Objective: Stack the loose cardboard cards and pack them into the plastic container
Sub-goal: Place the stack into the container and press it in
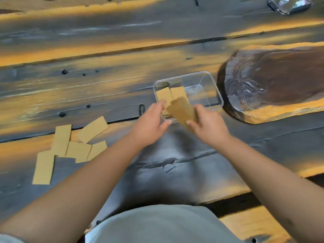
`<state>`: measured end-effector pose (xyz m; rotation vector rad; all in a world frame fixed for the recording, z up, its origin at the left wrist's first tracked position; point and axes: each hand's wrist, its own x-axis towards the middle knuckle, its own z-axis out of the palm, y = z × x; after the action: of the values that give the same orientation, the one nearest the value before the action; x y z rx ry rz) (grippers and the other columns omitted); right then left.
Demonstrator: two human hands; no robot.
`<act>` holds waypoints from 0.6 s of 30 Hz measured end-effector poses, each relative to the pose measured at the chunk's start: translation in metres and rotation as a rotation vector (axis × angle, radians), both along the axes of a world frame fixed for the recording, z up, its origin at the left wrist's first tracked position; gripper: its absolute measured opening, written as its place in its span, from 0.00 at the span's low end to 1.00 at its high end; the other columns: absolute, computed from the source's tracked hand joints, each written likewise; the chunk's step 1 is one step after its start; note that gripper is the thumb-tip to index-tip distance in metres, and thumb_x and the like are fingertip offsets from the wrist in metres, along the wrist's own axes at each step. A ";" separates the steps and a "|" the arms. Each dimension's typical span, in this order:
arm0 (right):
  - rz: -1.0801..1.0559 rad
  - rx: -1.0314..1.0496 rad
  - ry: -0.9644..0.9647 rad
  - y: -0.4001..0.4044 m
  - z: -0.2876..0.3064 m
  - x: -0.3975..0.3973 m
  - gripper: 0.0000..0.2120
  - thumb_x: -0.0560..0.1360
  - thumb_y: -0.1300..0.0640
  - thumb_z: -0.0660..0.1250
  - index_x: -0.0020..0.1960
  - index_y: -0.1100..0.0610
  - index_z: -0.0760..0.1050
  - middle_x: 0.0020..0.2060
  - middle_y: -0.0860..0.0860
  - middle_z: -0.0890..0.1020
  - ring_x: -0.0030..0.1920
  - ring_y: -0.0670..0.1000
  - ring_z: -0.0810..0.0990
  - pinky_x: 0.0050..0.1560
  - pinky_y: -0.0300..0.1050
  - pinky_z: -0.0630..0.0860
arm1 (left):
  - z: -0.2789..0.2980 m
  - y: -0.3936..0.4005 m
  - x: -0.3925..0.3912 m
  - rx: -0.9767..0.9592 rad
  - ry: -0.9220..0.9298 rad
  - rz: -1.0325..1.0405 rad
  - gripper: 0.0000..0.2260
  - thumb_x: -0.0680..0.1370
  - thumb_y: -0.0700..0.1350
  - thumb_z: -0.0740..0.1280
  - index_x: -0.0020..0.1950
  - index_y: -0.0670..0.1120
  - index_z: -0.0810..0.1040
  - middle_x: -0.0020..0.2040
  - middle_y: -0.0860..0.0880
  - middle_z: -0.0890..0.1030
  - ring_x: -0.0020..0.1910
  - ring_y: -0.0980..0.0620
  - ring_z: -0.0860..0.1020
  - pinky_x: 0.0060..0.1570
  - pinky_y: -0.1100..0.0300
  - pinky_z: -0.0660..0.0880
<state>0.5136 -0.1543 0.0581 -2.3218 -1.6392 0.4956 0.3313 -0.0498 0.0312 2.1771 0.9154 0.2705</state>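
Both hands, left hand (150, 122) and right hand (208, 124), pinching a stack of cards (182, 111) over the plastic container (217, 95) (two cards inside), loose cards (70, 148) on tabletop (122, 81).

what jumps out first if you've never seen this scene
Both hands meet at centre, the right hand gripping a stack of cardboard cards over the clear plastic container, the left hand steadying it. Loose cards lie scattered at left on the dark, orange-streaked wooden table.

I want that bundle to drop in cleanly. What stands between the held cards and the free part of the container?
Nothing visible. The cards in both hands hang over the container's near left corner; two stacks fill its left side, and the right side is bare.
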 end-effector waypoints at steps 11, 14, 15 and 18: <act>-0.498 -0.304 0.325 0.116 -0.044 0.123 0.19 0.72 0.51 0.72 0.57 0.61 0.76 0.54 0.57 0.80 0.55 0.60 0.78 0.53 0.48 0.75 | -0.033 0.031 0.088 0.163 0.384 -0.102 0.19 0.79 0.56 0.60 0.67 0.49 0.72 0.62 0.47 0.74 0.63 0.44 0.69 0.58 0.48 0.64; -0.428 -0.435 0.241 0.127 -0.059 0.119 0.09 0.72 0.54 0.70 0.50 0.56 0.74 0.51 0.56 0.79 0.52 0.59 0.78 0.45 0.44 0.71 | -0.046 0.042 0.111 0.185 0.433 -0.122 0.19 0.78 0.55 0.63 0.65 0.48 0.72 0.62 0.47 0.73 0.62 0.44 0.69 0.58 0.49 0.63; -0.415 -0.462 0.219 0.129 -0.066 0.117 0.07 0.72 0.56 0.69 0.49 0.55 0.73 0.52 0.56 0.80 0.53 0.59 0.78 0.45 0.44 0.71 | -0.050 0.046 0.118 0.209 0.445 -0.140 0.19 0.77 0.55 0.64 0.65 0.47 0.73 0.62 0.47 0.73 0.62 0.44 0.68 0.57 0.50 0.63; -0.439 -0.483 0.203 0.135 -0.080 0.111 0.08 0.72 0.59 0.65 0.52 0.58 0.74 0.54 0.59 0.80 0.55 0.61 0.78 0.45 0.45 0.72 | -0.058 0.055 0.131 0.361 0.512 -0.214 0.24 0.73 0.58 0.67 0.64 0.47 0.71 0.62 0.45 0.71 0.61 0.43 0.67 0.54 0.49 0.63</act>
<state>0.6248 -0.0190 -0.0215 -2.7425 -0.9473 1.0704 0.4626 0.0057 -0.0267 2.7232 0.9446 -0.2612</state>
